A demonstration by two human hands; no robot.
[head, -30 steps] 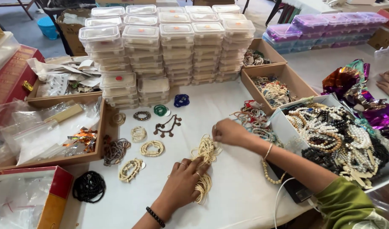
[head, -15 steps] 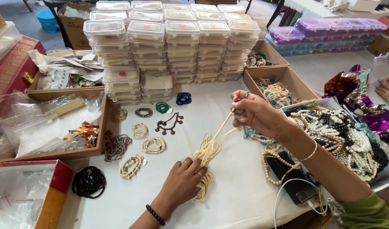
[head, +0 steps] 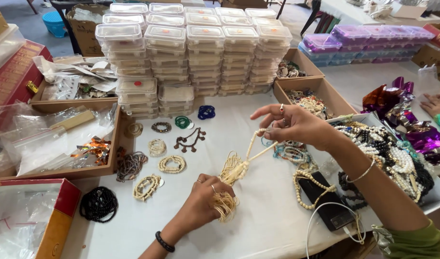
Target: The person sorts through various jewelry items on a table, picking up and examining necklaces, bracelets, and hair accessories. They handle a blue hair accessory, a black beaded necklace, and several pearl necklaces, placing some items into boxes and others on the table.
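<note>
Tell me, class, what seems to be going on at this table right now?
A person is sorting beaded jewellery at a white-covered table. The left hand presses down a bunch of cream-coloured bead strands, while the right hand lifts one strand up and away from it. Small bead bracelets lie spread to the left, stacked clear plastic boxes stand behind, and a tray heaped with mixed bead necklaces sits on the right.
</note>
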